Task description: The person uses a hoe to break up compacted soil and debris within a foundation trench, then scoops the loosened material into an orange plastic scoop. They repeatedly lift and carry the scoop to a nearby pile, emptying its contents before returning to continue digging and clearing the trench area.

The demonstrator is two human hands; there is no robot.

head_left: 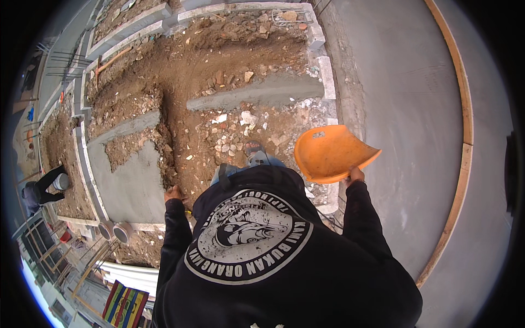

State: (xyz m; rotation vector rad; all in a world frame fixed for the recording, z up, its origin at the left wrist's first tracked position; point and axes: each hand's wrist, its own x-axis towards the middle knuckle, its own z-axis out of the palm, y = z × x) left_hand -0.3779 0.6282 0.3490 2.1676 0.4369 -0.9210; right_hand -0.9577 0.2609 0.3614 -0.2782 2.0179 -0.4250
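Note:
An orange plastic scoop pan (333, 156), wide and shallow with a slot near its far left rim, is held out at my right side. My right hand (355, 176) grips its near rim, and no load shows inside it. My left hand (174, 193) hangs low at my left side, its fingers curled loosely with nothing visible in them. Beneath that hand lie brown soil and the edge of a grey concrete patch (131, 188). One sandalled foot (253, 146) shows ahead of me on the rubble-strewn dirt.
Low block walls (327, 76) frame the dirt plots. A wet-looking grey strip (262, 94) crosses ahead. To the right lies a smooth concrete slab (404, 120) with a wooden board (465, 109). Far left, another person (41, 191) bends near a bucket (61, 181); a hoe (112, 59) lies beyond.

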